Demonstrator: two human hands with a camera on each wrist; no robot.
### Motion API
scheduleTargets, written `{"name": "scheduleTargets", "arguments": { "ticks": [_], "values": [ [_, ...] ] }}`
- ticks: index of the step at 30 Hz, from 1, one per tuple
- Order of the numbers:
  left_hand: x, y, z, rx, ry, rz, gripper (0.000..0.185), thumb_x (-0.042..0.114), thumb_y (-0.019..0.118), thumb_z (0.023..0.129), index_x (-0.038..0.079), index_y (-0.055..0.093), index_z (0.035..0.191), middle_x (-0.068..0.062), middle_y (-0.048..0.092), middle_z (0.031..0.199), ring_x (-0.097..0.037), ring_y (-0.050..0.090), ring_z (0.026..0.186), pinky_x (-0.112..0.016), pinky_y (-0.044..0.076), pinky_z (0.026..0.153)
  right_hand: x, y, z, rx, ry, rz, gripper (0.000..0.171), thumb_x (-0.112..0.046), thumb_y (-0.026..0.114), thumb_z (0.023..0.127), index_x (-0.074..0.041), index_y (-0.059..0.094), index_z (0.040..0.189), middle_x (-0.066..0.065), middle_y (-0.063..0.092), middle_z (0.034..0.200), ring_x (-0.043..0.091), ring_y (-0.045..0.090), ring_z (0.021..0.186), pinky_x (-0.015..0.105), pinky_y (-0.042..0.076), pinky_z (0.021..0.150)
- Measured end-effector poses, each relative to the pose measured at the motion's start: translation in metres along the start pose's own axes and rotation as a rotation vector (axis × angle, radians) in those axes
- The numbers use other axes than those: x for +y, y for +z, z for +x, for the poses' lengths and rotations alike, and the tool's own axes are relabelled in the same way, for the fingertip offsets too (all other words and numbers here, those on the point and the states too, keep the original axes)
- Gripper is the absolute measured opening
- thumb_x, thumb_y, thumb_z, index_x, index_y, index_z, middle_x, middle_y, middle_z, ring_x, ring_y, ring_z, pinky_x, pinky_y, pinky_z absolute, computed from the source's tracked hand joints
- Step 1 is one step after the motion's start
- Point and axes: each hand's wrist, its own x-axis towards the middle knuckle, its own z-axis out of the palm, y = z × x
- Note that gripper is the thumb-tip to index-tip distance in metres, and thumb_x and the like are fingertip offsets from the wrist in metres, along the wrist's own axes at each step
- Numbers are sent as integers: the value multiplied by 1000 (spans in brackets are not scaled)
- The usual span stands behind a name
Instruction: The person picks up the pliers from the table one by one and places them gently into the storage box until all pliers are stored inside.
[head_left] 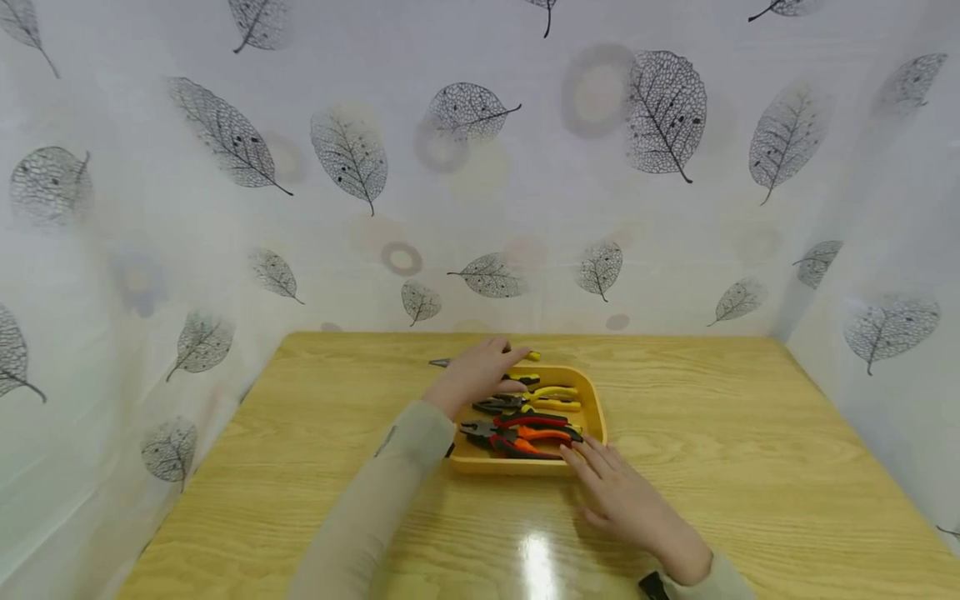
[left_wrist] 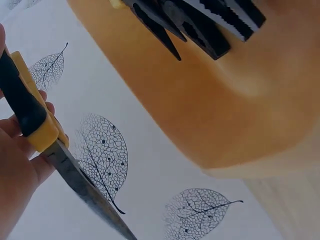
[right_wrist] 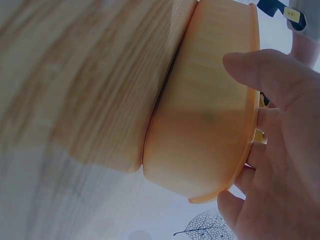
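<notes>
A yellow tray sits mid-table and holds several pliers: a yellow-handled pair and red and orange-handled pairs. My left hand hovers over the tray's far left corner. It grips yellow-and-black pliers by the handles, with the grey nose pointing left past the rim. In the left wrist view the fingers curl round that handle, beside the tray wall and overhanging plier jaws. My right hand lies flat on the table, straight fingers touching the tray's near right rim.
The wooden table is enclosed by white leaf-patterned walls at the back and on both sides. Bare tabletop lies left and right of the tray. A glare spot shines near the front edge.
</notes>
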Motion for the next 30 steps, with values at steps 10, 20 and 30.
{"name": "scheduleTargets", "arguments": {
  "ticks": [10, 20, 30],
  "values": [
    [5, 1, 24, -103, -44, -68, 60, 46, 50, 84, 22, 34, 137, -8, 47, 111, -17, 46, 90, -31, 43, 72, 1, -2, -1, 19, -13, -12, 77, -26, 71, 70, 2, 35, 132, 23, 43, 127, 39, 34, 120, 52, 32, 94],
    [11, 17, 36, -235, -37, -83, 57, 47, 51, 84, 21, 37, 133, -8, 49, 118, -20, 48, 104, -35, 43, 83, 1, -2, -2, 23, -22, -24, 78, -29, 71, 69, 2, 36, 132, 23, 44, 126, 39, 35, 119, 52, 32, 94],
    [18, 23, 46, -358, -68, -143, 61, 45, 51, 85, 20, 32, 137, -9, 34, 138, -24, 33, 124, -39, 29, 99, -1, -4, -2, -15, 3, -16, 77, -29, 70, 72, 1, 34, 133, 22, 41, 128, 38, 32, 121, 51, 30, 95]
  ]
}}
